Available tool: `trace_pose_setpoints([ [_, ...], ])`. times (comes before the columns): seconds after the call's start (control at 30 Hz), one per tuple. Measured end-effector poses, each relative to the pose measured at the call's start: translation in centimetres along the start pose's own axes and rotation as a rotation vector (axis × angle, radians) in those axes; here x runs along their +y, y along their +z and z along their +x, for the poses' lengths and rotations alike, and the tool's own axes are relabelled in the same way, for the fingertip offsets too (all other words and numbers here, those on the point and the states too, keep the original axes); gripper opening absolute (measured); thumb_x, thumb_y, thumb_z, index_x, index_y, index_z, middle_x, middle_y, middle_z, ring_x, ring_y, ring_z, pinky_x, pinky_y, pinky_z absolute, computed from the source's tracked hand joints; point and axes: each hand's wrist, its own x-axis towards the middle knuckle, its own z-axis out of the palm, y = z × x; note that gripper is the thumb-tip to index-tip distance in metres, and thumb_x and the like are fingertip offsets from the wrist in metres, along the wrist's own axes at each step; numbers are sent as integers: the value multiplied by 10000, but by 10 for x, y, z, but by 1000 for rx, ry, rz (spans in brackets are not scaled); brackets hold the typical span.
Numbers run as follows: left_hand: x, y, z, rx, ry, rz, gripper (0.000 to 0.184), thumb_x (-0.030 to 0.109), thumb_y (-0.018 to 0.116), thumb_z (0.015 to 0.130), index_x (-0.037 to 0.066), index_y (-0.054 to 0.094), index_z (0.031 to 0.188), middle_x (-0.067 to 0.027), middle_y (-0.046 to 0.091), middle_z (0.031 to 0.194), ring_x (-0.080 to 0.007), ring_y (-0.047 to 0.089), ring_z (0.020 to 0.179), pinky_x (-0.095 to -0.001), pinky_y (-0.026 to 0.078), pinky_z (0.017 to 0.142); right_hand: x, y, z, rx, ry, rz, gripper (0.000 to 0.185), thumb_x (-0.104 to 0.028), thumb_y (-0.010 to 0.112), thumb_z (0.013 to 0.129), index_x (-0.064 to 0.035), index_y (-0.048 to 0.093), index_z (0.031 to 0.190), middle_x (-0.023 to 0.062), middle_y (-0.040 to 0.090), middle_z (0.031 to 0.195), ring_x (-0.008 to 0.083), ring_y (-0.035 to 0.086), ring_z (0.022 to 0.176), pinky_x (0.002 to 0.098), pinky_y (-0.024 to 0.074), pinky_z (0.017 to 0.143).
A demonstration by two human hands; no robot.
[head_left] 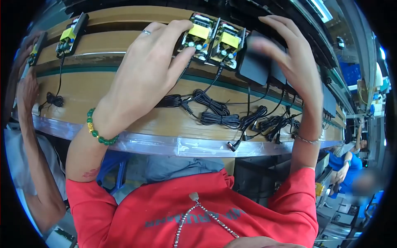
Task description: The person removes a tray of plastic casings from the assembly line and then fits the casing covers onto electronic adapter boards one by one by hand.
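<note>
My left hand (144, 70) grips the left edge of an uncovered power adapter (199, 35), its index finger and thumb on the near side of the case. The circuit board inside carries a yellow-wrapped transformer. A second uncovered adapter (227, 43) stands right beside it, touching or nearly so. My right hand (295, 58) is spread over a closed black adapter (253, 68), with its fingers apart and its thumb blurred by motion. Whether it touches that adapter I cannot tell. Bundled black cords (219, 118) trail from the adapters toward me.
More closed adapters (328, 101) line the bench at the right. Another uncovered adapter (68, 39) lies to the left, its cord (54, 99) coiled on the brown bench surface (95, 89). A co-worker's hand (28, 91) holds near one at far left. Clear plastic film (194, 146) covers the bench's front edge.
</note>
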Motion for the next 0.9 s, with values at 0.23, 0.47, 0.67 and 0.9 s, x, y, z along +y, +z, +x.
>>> trace_pose_setpoints([
  [0.23,1,-1,-1,-12,-10,40,348,74,693,922,18,608,1254,-193,664,1112,-372,658,1001,-428,517,861,-15,-23,-13,-269,-21,-70,971,-327,883,689,6,454,1494,181,562,1392,325,585,1250,379,434,1072],
  [0.47,0,1,0,2,26,65,352,79,701,914,29,620,1253,-186,672,1104,-374,661,995,-428,519,854,23,-1,3,-324,-87,54,986,-474,888,693,66,512,1427,248,568,1399,370,562,1299,390,428,1103],
  [0.67,1,1,1,6,42,73,356,80,698,915,27,620,1258,-185,674,1105,-369,666,990,-425,521,847,29,-7,6,-461,-61,1,1112,-532,896,638,-32,441,1522,204,494,1500,338,482,1398,397,362,1173],
  [0.9,0,1,1,-33,4,55,348,72,680,946,9,608,1280,-187,687,1169,-325,697,1064,-381,546,895,19,-21,40,-456,-381,-116,899,-459,857,755,5,507,1442,235,599,1364,351,564,1305,413,457,1082],
])
